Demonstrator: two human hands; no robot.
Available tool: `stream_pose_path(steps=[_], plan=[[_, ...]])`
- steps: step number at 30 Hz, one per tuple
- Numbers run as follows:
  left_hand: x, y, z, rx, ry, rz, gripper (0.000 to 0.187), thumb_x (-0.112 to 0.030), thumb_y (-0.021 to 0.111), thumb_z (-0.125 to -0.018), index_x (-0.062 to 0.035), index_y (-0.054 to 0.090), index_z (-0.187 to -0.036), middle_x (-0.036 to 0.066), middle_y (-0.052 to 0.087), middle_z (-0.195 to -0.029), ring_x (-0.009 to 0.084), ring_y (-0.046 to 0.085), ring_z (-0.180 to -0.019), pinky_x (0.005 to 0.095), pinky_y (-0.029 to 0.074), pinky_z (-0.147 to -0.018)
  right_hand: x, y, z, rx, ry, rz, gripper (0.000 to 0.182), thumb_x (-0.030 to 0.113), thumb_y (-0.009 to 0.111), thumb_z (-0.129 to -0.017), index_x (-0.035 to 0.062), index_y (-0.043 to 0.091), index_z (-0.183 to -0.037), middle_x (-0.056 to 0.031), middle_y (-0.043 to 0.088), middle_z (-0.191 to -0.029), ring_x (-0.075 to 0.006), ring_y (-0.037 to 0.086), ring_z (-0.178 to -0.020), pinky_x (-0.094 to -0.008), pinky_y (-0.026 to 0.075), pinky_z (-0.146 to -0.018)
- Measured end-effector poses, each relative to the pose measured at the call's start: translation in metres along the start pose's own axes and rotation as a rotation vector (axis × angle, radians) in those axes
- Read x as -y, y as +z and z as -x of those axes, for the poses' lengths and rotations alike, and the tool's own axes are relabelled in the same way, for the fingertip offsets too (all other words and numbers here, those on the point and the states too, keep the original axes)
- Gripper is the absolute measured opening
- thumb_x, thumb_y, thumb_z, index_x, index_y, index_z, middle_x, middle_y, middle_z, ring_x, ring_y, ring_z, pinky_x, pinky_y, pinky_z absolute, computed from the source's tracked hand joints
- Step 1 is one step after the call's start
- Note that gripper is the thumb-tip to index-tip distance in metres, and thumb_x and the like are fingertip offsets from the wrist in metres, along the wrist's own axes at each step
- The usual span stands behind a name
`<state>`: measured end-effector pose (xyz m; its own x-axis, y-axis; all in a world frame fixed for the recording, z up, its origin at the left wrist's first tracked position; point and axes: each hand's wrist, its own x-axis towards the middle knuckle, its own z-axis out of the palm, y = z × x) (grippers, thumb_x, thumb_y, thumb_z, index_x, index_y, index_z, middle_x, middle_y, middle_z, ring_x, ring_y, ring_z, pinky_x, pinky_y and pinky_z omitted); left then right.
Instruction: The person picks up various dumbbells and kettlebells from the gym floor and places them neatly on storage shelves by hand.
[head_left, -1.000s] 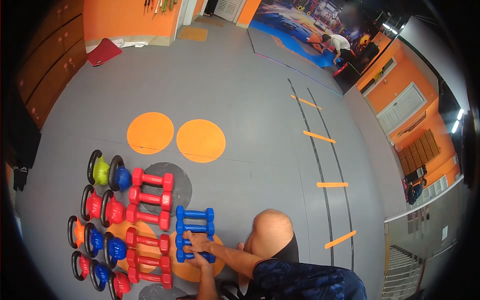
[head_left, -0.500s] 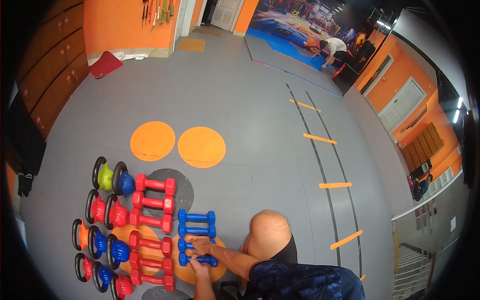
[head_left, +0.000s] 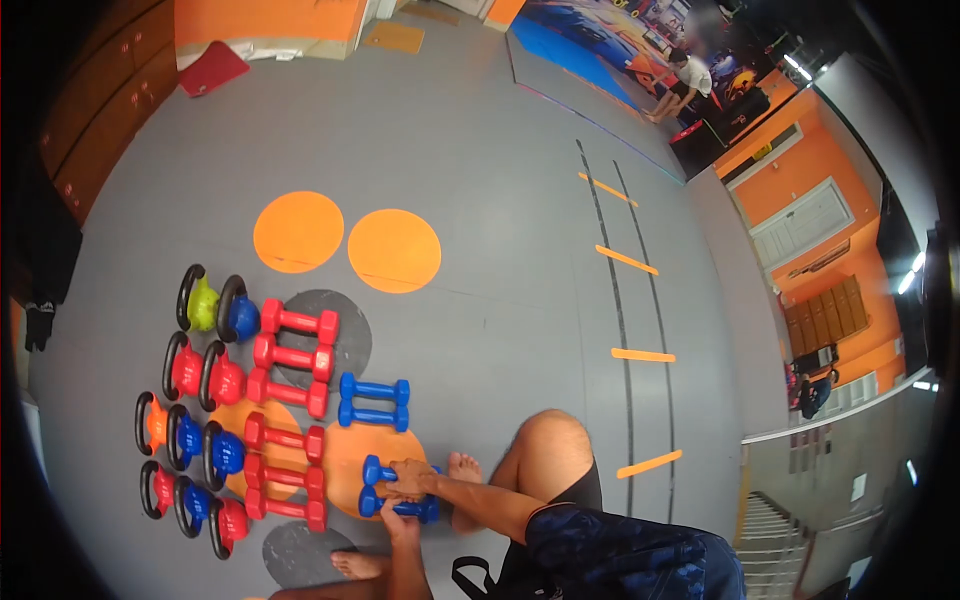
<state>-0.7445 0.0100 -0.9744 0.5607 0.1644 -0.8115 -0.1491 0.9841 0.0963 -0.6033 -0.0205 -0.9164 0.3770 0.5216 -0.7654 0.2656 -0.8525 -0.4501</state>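
My right hand (head_left: 408,480) is closed around the handle of a small blue dumbbell (head_left: 376,468), whose ends show on either side. Just below it, my left hand (head_left: 399,521) wraps the handle of another blue dumbbell (head_left: 370,500), coming from underneath. My fingers are partly hidden, and the two dumbbells lie close together. Farther from me, a pair of blue dumbbells (head_left: 374,402) rests side by side on the floor, with a gap between that pair and my hands. To the left runs a column of red dumbbells (head_left: 287,470).
Several kettlebells (head_left: 225,452) in mixed colours stand left of the red dumbbells. Orange floor circles (head_left: 395,250) and a ladder marking (head_left: 642,355) lie ahead and to the right. My bare foot (head_left: 464,480) is beside my right hand. Another person (head_left: 688,78) bends over at the far mat.
The two blue dumbbells in my hands have moved toward me, away from the other blue pair. My view has tilted down, and my feet now show. The far person has shifted posture.
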Motion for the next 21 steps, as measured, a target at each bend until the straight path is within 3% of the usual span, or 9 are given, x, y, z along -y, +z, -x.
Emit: stream_pose_path(steps=[2,7,12,16,21], plan=[[-0.004,0.020,0.036,-0.014,0.019,-0.035,0.015,-0.005,0.054,-0.069,-0.0065,0.053,-0.084,0.007,0.052,-0.074,0.0234,0.054,-0.070,0.0374,0.047,-0.067,0.010,-0.012,0.023,0.014,0.023,-0.022,0.060,0.050,0.061,-0.079,0.0010,0.063,-0.114,-0.0250,0.067,-0.105,-0.0380,0.066,-0.101,-0.0440,0.052,-0.089],[-0.023,0.053,0.123,0.027,0.028,-0.063,0.023,0.003,0.054,-0.068,-0.0065,0.052,-0.089,0.009,0.055,-0.077,0.0254,0.057,-0.069,0.0376,0.050,-0.068,0.050,-0.041,0.107,-0.004,0.013,-0.117,0.060,0.050,0.062,-0.078,-0.0003,0.063,-0.111,-0.0272,0.067,-0.104,-0.0394,0.065,-0.100,-0.0454,0.052,-0.088],[-0.056,0.128,0.246,0.075,0.052,-0.176,0.021,0.004,0.054,-0.069,-0.0054,0.052,-0.087,0.011,0.054,-0.072,0.0283,0.057,-0.065,0.0423,0.051,-0.067,0.103,-0.077,0.206,-0.063,-0.105,-0.191,0.056,0.050,0.060,-0.079,0.0009,0.061,-0.107,-0.0259,0.067,-0.099,-0.0409,0.066,-0.094,-0.0456,0.051,-0.084],[-0.077,0.176,0.336,0.080,0.022,-0.192,0.020,0.004,0.056,-0.071,-0.0046,0.052,-0.088,0.012,0.055,-0.073,0.0286,0.058,-0.066,0.0436,0.052,-0.067,0.148,-0.113,0.281,0.027,-0.054,-0.145,0.055,0.056,0.056,-0.087,0.0031,0.062,-0.100,-0.0154,0.068,-0.078,-0.0302,0.068,-0.075,-0.0414,0.053,-0.071],[-0.090,0.221,0.438,0.067,0.089,-0.150,0.018,0.001,0.059,-0.074,-0.0036,0.053,-0.089,0.013,0.056,-0.073,0.0289,0.059,-0.066,0.0441,0.052,-0.065,0.214,-0.163,0.376,0.173,-0.128,-0.270,0.049,0.052,0.060,-0.089,0.0032,0.060,-0.090,-0.0080,0.061,-0.064,-0.0210,0.061,-0.055,-0.0362,0.048,-0.054]])
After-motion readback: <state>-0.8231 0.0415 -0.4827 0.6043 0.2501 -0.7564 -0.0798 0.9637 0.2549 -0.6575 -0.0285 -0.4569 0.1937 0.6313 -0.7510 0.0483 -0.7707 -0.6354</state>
